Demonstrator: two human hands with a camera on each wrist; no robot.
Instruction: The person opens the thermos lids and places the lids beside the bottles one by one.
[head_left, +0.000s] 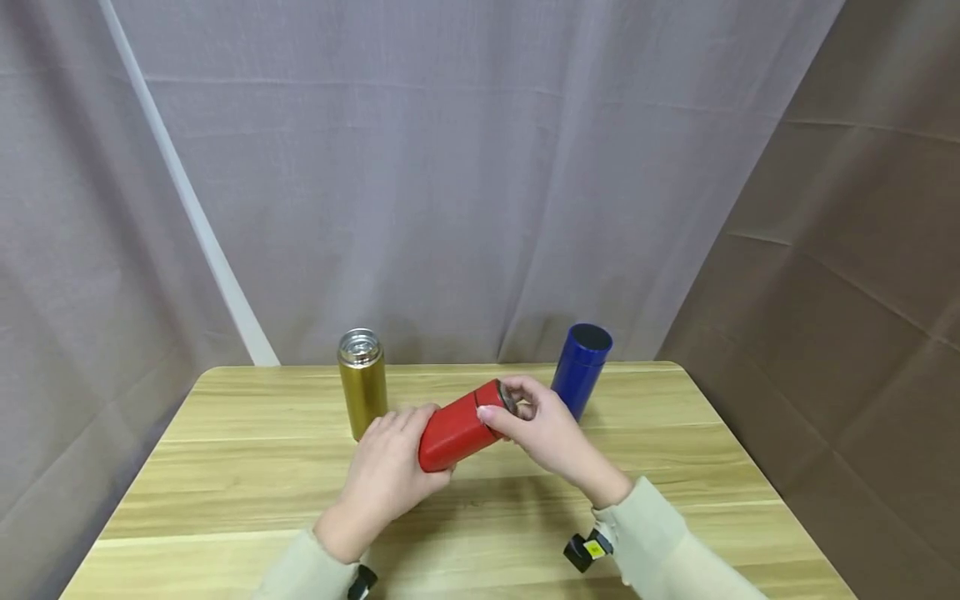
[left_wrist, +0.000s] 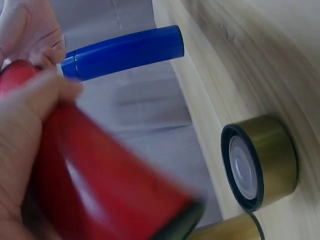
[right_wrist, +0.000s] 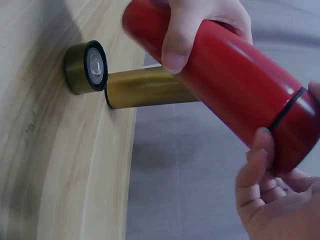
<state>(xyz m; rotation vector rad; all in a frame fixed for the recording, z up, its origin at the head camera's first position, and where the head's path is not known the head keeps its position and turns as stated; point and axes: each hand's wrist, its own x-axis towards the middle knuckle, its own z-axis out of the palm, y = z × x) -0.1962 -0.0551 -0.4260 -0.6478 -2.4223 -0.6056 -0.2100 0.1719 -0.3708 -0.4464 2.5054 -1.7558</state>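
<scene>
A red thermos bottle point(head_left: 453, 433) is held tilted above the table, its capped end up and to the right. My left hand point(head_left: 390, 467) grips its lower body, the thumb lying along the side in the right wrist view. With thumb and fingers, my right hand point(head_left: 551, 429) holds the red cap point(right_wrist: 300, 132) at the upper end. A dark seam divides cap from body. Behind the left hand stands a gold thermos bottle point(head_left: 363, 387) with its top uncovered. Beside it a gold cap point(left_wrist: 272, 160) rests upside down, hidden from the head view.
A blue thermos bottle point(head_left: 581, 367) with its cap on stands upright behind the right hand. The wooden table point(head_left: 225, 492) ends just beyond the bottles. Grey curtain point(head_left: 450, 183) hangs at the back, and brown cloth point(head_left: 847, 333) on the right.
</scene>
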